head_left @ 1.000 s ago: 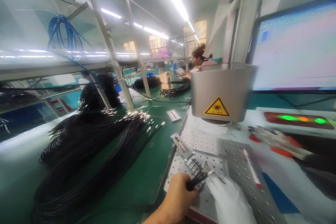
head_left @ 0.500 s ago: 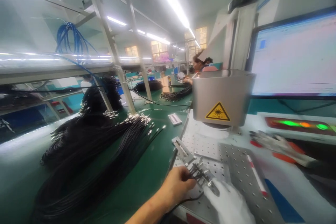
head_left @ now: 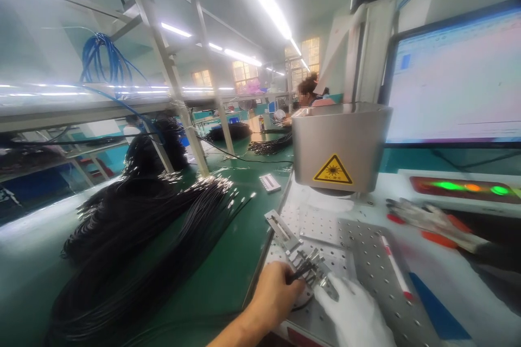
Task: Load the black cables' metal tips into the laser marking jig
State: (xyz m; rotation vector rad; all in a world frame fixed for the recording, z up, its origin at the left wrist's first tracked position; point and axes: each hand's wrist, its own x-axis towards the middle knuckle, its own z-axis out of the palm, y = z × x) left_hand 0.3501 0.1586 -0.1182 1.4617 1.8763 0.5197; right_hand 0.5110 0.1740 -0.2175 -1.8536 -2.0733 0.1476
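Cable ends (head_left: pixel 314 255), bunched earlier, now spread over metal fixture (head_left: pixel 324 269).
Left fingers (head_left: pixel 297 287) pinch black cables (head_left: pixel 300 272); right fingers (head_left: pixel 323 296) at fixture, grip unclear.

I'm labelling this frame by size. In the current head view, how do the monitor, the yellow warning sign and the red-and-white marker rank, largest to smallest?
1. Monitor
2. Yellow warning sign and red-and-white marker: too alike to rank.

The bare left hand (head_left: pixel 277 288) hides part of the thin black cables (head_left: pixel 303 271) it grips; their silvery metal ends blur together. The wide black-framed monitor (head_left: pixel 456 76) is cut off by the right edge, its screen text illegible.
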